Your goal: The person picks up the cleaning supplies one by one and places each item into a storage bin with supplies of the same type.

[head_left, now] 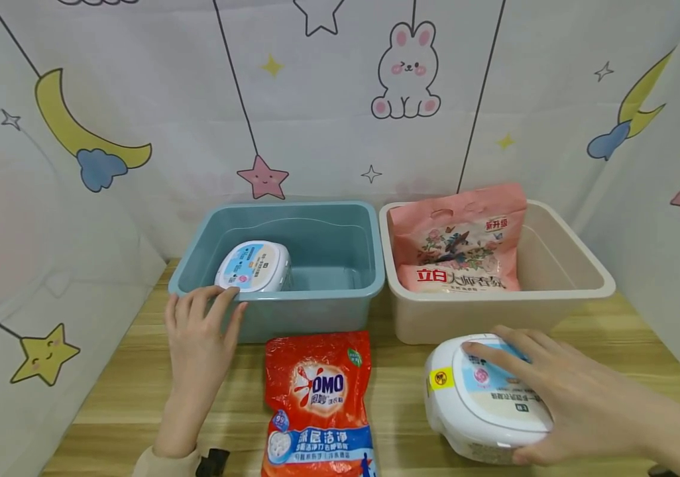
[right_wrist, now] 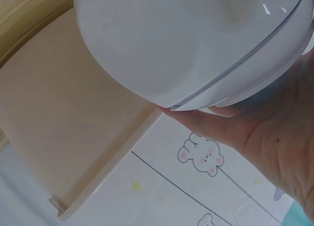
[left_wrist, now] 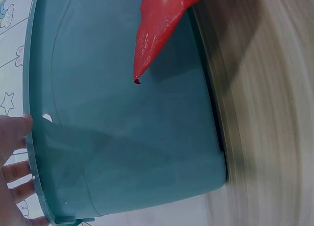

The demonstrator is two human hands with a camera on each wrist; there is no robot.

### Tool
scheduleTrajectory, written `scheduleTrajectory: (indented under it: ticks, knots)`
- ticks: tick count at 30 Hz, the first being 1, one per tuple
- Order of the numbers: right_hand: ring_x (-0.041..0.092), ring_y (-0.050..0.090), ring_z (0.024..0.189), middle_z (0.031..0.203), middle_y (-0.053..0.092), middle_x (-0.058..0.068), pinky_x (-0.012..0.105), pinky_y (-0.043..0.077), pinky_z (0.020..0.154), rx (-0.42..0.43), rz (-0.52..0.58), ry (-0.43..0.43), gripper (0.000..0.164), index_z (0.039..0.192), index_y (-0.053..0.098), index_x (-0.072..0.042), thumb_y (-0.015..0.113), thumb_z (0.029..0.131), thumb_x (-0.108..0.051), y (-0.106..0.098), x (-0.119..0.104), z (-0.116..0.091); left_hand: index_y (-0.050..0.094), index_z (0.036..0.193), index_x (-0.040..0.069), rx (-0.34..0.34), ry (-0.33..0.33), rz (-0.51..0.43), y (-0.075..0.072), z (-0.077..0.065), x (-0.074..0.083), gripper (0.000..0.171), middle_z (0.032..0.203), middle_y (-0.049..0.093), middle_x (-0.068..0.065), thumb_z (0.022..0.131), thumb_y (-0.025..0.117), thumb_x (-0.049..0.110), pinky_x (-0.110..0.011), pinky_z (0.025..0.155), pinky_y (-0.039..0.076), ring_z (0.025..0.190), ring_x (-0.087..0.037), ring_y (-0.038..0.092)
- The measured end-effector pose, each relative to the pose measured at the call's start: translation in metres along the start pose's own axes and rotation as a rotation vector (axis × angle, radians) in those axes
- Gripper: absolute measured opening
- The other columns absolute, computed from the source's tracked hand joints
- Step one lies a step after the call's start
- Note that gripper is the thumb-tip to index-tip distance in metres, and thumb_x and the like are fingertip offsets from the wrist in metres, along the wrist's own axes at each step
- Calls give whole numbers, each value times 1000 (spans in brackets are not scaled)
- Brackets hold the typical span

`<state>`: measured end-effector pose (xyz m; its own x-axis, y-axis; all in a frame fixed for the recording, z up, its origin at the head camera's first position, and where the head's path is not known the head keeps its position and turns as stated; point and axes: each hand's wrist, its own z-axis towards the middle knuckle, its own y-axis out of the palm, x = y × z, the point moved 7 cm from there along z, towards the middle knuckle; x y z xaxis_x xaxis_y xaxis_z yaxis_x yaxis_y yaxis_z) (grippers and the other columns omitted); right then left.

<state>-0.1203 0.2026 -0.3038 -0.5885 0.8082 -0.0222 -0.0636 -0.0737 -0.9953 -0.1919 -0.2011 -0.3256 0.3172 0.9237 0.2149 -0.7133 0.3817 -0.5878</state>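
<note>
My left hand is at the front rim of the blue bin, fingers bent over the rim and thumb on the outer side in the left wrist view. Inside that bin, against its left front, sits a white tub of laundry pods with a blue and cream label. My right hand grips a second white tub of laundry pods in front of the beige bin. This tub is tilted, and the right wrist view shows its smooth white side close up.
A red OMO detergent bag lies on the wooden table between the hands. In the beige bin a pink detergent bag leans on the left, rising above the rim. A patterned cloth hangs behind both bins.
</note>
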Motion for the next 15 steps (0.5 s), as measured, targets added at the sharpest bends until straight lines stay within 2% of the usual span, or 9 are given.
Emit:
scheduleTrajectory:
  ticks: [6, 15]
  knots:
    - [25, 51, 119, 141, 45, 3, 52, 49, 85, -4, -8, -16, 104, 147, 30, -42, 66, 59, -82, -5, -2, 2, 67, 109, 4, -17, -5, 2, 1, -1, -1, 30, 108, 62, -20, 83, 73, 17, -68, 106, 26, 105, -40, 51]
    - [26, 52, 118, 139, 45, 2, 50, 50, 81, -13, -16, -16, 103, 147, 29, -43, 65, 58, -84, -11, -3, 4, 67, 108, 3, -1, 0, -3, 0, 0, 0, 30, 107, 62, -20, 82, 73, 16, -68, 105, 27, 105, -40, 51]
